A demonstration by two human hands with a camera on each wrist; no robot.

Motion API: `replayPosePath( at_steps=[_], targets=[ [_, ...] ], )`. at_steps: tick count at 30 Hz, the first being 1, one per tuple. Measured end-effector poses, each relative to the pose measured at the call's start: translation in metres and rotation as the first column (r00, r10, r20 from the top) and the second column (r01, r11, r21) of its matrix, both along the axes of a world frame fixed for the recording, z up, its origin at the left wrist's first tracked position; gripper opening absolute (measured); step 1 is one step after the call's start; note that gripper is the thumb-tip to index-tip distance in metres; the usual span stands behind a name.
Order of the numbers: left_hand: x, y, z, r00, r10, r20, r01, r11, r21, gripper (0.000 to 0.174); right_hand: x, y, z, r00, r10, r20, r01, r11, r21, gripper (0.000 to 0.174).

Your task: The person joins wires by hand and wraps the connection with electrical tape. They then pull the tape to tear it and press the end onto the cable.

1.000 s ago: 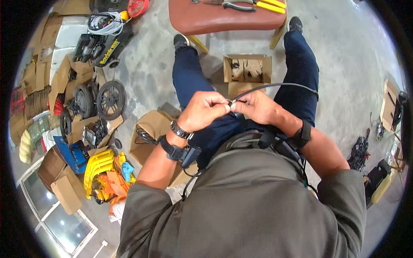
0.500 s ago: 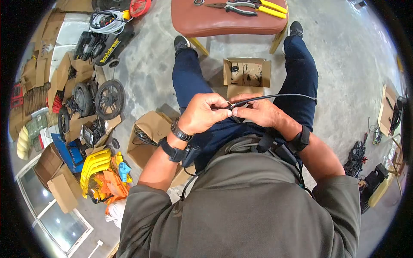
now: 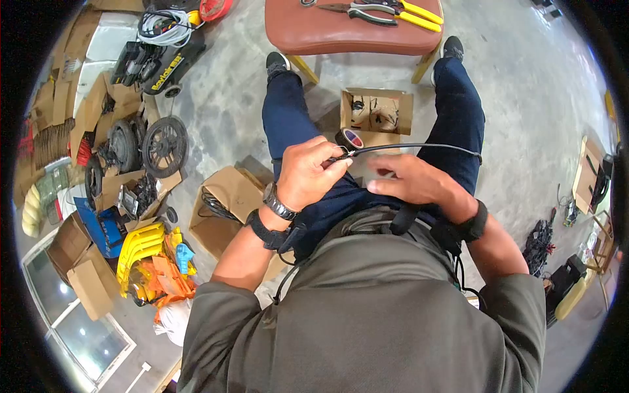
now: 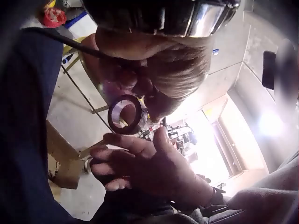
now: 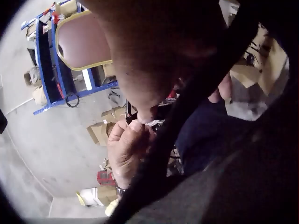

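The left hand [image 3: 309, 171] pinches a black cable [image 3: 419, 145] at its end between thumb and fingers. A roll of black tape [image 3: 349, 139] is just beyond those fingertips; in the left wrist view the roll [image 4: 127, 115] appears ring-shaped, close under the left hand [image 4: 163, 70]. Spread and holding nothing visible, the right hand [image 3: 416, 180] is a little right of the cable end, its fingers [image 4: 121, 161] extended below the roll in the left wrist view. The cable runs rightward across the thigh to the knee. The fingers partly hide the cable end.
A small open carton [image 3: 377, 111] stands on the floor between the legs. Pliers [image 3: 370, 14] lie on a brown stool [image 3: 354, 38]. To the left are another carton [image 3: 226, 200], a wheel [image 3: 165, 146] and yellow parts [image 3: 141, 252].
The right hand has let go of the cable and moved right, its fingers spreading. The tape roll has come into view beside the left fingertips, while the left hand still pinches the cable.
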State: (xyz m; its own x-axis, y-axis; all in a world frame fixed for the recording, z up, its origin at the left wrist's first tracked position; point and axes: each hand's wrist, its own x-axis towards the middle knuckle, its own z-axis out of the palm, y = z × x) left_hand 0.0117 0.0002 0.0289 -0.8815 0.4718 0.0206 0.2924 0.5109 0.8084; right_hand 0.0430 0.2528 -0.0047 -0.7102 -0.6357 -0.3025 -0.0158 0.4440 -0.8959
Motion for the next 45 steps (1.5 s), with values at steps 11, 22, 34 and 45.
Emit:
replayPosePath(
  at_steps=[11,22,34,45],
  targets=[
    [0.010,0.006,-0.001,0.932,-0.054,-0.359,0.007,0.991,-0.131,0.015,-0.064,-0.006,0.007,0.961,-0.142,-0.239,0.108,0.982,-0.153,0.034],
    [0.017,0.002,-0.001,0.928,0.010,-0.373,-0.071,0.986,-0.151,0.018,-0.086,-0.049,0.008,0.964,0.080,0.254,-0.052,0.992,-0.118,0.037],
    [0.020,-0.005,-0.005,0.986,0.157,-0.063,-0.161,0.984,-0.074,0.021,-0.085,-0.059,0.004,0.958,-0.140,0.250,0.222,0.914,-0.340,0.035],
    [0.024,-0.002,-0.007,0.922,0.329,0.203,-0.347,0.936,0.056,0.017,-0.094,-0.061,0.016,0.969,-0.091,0.229,0.158,0.943,-0.294,0.031]
  ],
)
